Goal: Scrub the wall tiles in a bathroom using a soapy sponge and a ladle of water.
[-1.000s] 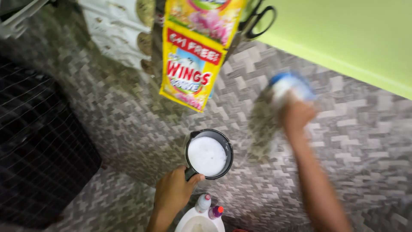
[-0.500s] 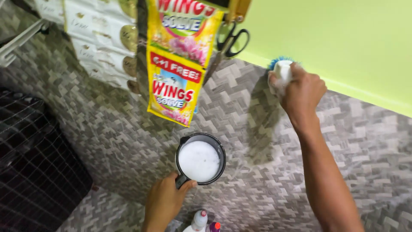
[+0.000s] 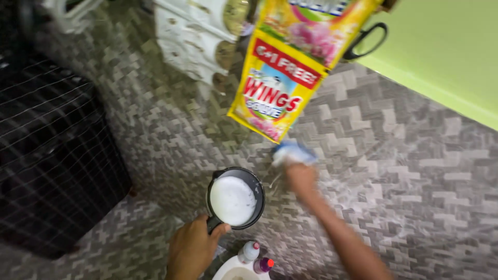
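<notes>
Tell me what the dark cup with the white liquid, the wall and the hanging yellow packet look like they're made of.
The cup in the left hand looks like dark moulded plastic with a dull finish, though coated metal is possible. The wall looks like grey tile in a zigzag pattern, with wet streaks and a slight sheen. The yellow packet looks like thin glossy plastic film: it hangs limp and reflects light.

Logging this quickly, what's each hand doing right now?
Left hand: closed on the dark cup's handle.
Right hand: blurred, gripping a blue-white scrubber against the tiled wall.
</notes>
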